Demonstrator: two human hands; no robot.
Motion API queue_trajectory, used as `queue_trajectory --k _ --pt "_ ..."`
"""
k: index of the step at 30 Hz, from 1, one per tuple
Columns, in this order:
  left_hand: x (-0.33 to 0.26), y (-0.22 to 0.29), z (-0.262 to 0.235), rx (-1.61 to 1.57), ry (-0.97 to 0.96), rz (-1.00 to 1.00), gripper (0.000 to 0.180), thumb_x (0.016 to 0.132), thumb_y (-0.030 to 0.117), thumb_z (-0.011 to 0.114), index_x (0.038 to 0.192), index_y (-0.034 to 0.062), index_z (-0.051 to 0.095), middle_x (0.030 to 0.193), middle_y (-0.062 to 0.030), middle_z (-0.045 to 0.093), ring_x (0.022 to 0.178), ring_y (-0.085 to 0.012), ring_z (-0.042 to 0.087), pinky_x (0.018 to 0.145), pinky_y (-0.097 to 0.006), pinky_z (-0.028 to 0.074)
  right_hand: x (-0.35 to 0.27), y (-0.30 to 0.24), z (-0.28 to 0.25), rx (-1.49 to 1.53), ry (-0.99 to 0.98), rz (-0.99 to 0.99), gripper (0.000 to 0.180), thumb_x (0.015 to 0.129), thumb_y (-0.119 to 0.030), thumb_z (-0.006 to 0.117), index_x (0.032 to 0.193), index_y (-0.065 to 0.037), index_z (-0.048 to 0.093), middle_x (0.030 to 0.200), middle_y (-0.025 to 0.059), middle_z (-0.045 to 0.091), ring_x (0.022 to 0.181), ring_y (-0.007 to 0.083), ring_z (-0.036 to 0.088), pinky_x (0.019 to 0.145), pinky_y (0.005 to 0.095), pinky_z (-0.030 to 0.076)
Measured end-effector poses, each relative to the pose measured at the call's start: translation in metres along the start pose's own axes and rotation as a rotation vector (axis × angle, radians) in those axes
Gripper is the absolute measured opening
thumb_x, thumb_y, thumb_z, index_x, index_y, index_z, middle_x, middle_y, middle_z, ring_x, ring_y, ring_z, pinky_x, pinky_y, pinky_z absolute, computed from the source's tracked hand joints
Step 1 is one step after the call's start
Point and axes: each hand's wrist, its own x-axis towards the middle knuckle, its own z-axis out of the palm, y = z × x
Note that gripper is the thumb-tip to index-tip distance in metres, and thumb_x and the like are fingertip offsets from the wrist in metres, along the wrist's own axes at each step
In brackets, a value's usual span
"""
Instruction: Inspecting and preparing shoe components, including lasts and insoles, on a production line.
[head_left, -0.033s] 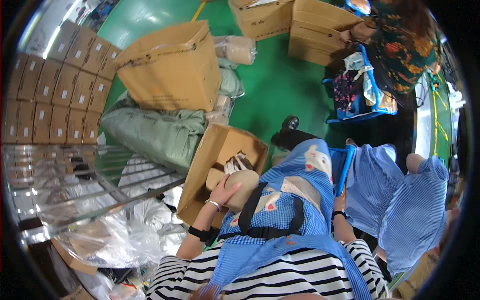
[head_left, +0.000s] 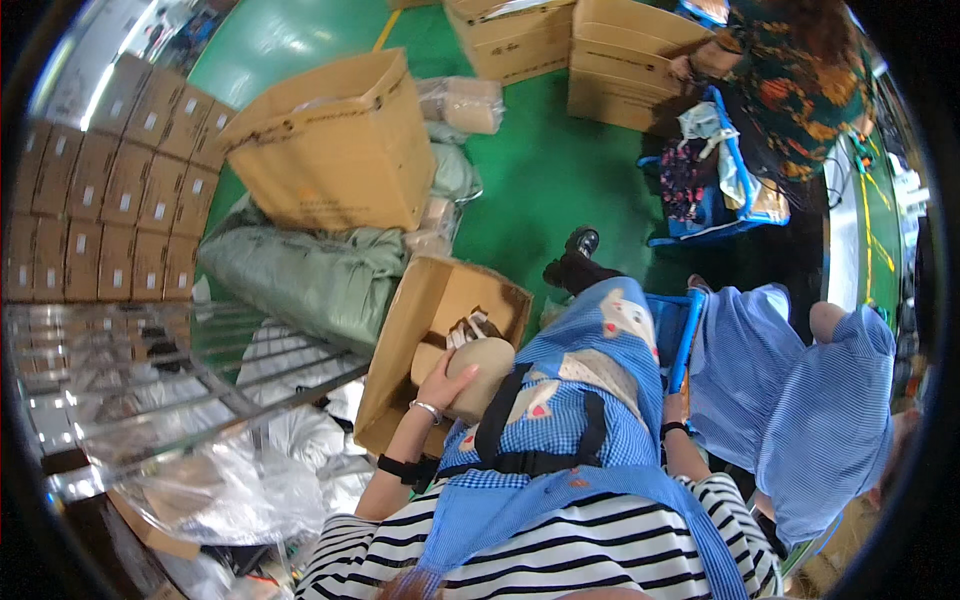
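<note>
My left hand point(head_left: 446, 388) is closed around the edge of a smooth beige rounded piece point(head_left: 484, 376), its thumb lying across the top. The piece is at the rim of an open cardboard box point(head_left: 388, 392) beside my left thigh; its exact kind I cannot make out. Inside the box, dark brown and white strip-like items point(head_left: 474, 328) lie just beyond the piece. Down at my right side, my right hand point(head_left: 676, 408) is next to a blue stool point(head_left: 682, 335). My leg and apron hide most of its fingers.
A tall open carton point(head_left: 325, 150) stands ahead on green wrapped bundles point(head_left: 300, 280). Stacked cartons point(head_left: 120, 190) and a metal rack point(head_left: 220, 405) are at left. A co-worker point(head_left: 800, 90) sits far right by cartons; another person's blue-checked lap point(head_left: 820, 400) is close at right.
The whole view has shifted slightly. My left hand keeps its hold on the beige piece, and my right hand stays at my side.
</note>
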Motion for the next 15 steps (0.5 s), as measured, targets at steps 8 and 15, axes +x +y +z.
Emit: queue_trajectory --k 8,15 --pt "0.121 0.102 0.009 0.045 0.09 0.122 0.088 0.07 0.056 0.069 0.134 0.0047 0.039 0.125 -0.0223 0.052 0.116 -0.031 0.051 0.097 -0.036 0.04 0.173 -0.102 -0.171 -0.08 0.367 -0.303 0.028 0.089 -0.015 0.04 0.109 -0.004 0.056 0.097 0.0212 0.064 0.096 0.0351 0.061 0.078 0.0413 0.05" --pt "0.224 0.277 0.041 0.25 -0.024 0.294 0.088 0.065 0.059 0.068 0.135 0.0158 0.037 0.12 -0.0231 0.053 0.108 -0.0354 0.055 0.092 -0.039 0.044 0.304 -0.289 -0.415 -0.32 0.687 -0.805 0.028 0.089 -0.014 0.04 0.11 -0.004 0.056 0.098 0.0202 0.064 0.095 0.0337 0.061 0.078 0.0406 0.05"
